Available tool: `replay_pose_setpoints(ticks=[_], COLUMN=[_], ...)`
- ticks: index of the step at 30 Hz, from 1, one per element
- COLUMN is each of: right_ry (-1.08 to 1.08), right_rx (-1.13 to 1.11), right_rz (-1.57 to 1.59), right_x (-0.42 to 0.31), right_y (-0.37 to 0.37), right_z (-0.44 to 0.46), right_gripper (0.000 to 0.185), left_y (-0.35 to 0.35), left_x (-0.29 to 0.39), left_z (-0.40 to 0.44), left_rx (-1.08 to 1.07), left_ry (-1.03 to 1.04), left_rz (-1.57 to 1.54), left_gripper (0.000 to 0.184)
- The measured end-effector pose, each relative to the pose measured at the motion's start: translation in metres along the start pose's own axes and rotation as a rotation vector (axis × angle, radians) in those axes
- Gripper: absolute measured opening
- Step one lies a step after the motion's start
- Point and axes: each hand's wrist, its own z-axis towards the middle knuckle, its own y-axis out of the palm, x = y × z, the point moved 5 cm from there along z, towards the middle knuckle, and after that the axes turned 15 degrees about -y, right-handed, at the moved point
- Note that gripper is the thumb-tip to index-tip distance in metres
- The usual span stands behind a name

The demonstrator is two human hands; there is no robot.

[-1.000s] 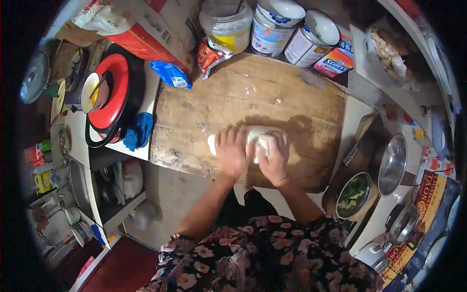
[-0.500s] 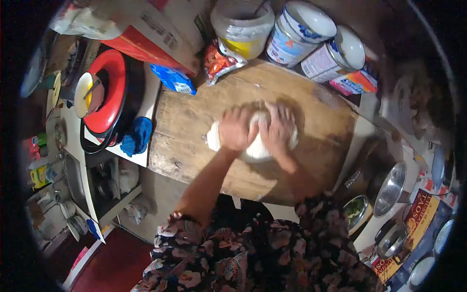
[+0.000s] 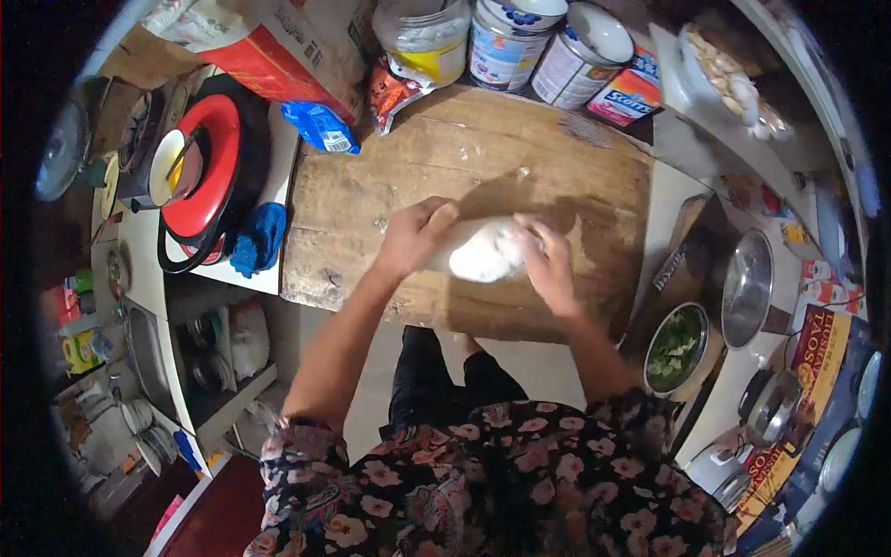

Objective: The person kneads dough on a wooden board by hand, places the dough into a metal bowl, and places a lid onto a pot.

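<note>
A lump of white dough (image 3: 484, 251) is between my two hands, over the wooden board (image 3: 371, 200). My left hand (image 3: 418, 234) has its fingers curled at the dough's left end. At the right end, my right hand (image 3: 548, 255) grips the dough with bent fingers, slightly blurred. The dough's shadow falls on the board behind it. Whether its underside touches the board cannot be made out.
Behind the board stand a tub (image 3: 422, 46), tins with bowls and a Scott's box (image 3: 627, 93). A blue packet (image 3: 320, 127) lies at the back left, near a red lid (image 3: 209, 167). Greens fill a bowl (image 3: 676, 348) at right.
My hands pressed flat on the dough before; now they are farther apart and hold it by its two ends. The dough looks more compact. The camera view has shifted too.
</note>
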Motion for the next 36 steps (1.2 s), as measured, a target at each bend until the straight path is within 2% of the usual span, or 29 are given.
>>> replay_pose_setpoints(ticks=[1,3,4,6,7,9,10,12,13,14,16,17,18,19,20,21,22,24,25,27,29,30,32,34,35,36], right_ry=[-0.006,0.396,0.394,1.137,1.132,0.777,0.748,0.641,0.615,0.615,0.777,0.634,0.626,0.430,0.239,0.295,0.201,0.109,0.117,-0.019,0.053,0.110,0.106,-0.061,-0.053,0.144], right_rx=[0.014,0.602,0.622,0.854,0.868,0.711,0.713,0.498,0.500,0.501,0.299,0.172,0.169,0.247,0.325,0.251,0.281,0.095,0.089,0.222,0.244,0.276,0.359,0.157,0.160,0.229], right_rz=[-0.004,-0.122,-0.132,0.724,0.729,0.727,0.742,0.806,0.782,0.780,0.268,-0.192,-0.195,-0.168,-0.142,-0.275,-0.414,-0.670,-0.672,-0.608,-0.606,-0.611,-0.781,-1.000,-1.003,-0.808], right_x=[-0.004,0.015,0.011,0.024,0.030,0.039,0.042,0.031,0.022,0.025,0.036,0.057,0.063,0.059,0.055,0.052,0.030,0.013,0.024,0.038,0.049,0.055,0.065,0.081,0.082,0.085], right_y=[0.000,-0.022,-0.018,0.035,0.041,0.051,0.045,0.032,0.022,0.017,0.005,0.005,0.005,0.004,0.002,0.007,0.015,0.027,0.025,0.030,0.025,0.020,0.014,0.017,0.016,0.009], right_z=[-0.024,-0.086,-0.093,-0.135,-0.139,-0.114,-0.098,-0.086,-0.074,-0.065,-0.057,-0.061,-0.056,-0.044,-0.034,-0.023,-0.015,-0.005,-0.002,0.003,0.016,0.025,0.042,0.055,0.055,0.053], right_gripper=[0.032,0.043,0.043,0.047,0.047,0.052,0.052,0.059,0.060,0.060,0.058,0.057,0.057,0.056,0.056,0.055,0.054,0.053,0.053,0.048,0.044,0.041,0.028,0.030,0.030,0.031], left_y=[0.013,0.027,0.037,0.067,0.079,0.090,0.088,0.094,0.095,0.096,0.091,0.086,0.082,0.080,0.084,0.089,0.094,0.104,0.109,0.106,0.101,0.096,0.092,0.085,0.084,0.085], left_x=[-0.023,-0.080,-0.073,-0.074,-0.071,-0.074,-0.071,-0.065,-0.067,-0.064,-0.055,-0.048,-0.041,-0.025,-0.015,0.001,0.010,0.007,0.005,0.001,0.008,0.014,0.022,0.034,0.037,0.034], left_z=[0.001,0.006,-0.007,-0.033,-0.045,-0.066,-0.069,-0.081,-0.084,-0.084,-0.081,-0.073,-0.065,-0.060,-0.043,-0.029,-0.021,0.009,0.022,0.040,0.060,0.071,0.090,0.105,0.107,0.110], left_rx=[-0.002,0.468,0.454,0.290,0.285,0.238,0.220,0.209,0.206,0.192,0.177,0.262,0.347,0.524,0.516,0.625,0.730,0.695,0.665,0.602,0.541,0.567,0.560,0.654,0.646,0.558], left_ry=[0.011,0.072,0.088,-0.159,-0.152,-0.202,-0.186,-0.093,-0.097,-0.054,-0.002,-0.057,-0.117,-0.014,-0.014,0.183,0.385,0.394,0.389,0.363,0.341,0.401,0.456,0.487,0.491,0.440], left_rz=[0.011,-0.043,-0.036,0.106,0.116,-0.391,-0.401,-0.553,-0.552,-0.489,-0.414,-0.089,0.227,0.257,0.257,0.309,0.358,0.423,0.490,0.478,0.459,0.486,0.521,0.568,0.570,0.514], left_gripper=[0.054,0.053,0.053,0.056,0.056,0.059,0.059,0.060,0.060,0.060,0.061,0.061,0.062,0.063,0.063,0.062,0.062,0.061,0.061,0.061,0.060,0.060,0.060,0.058,0.058,0.056])
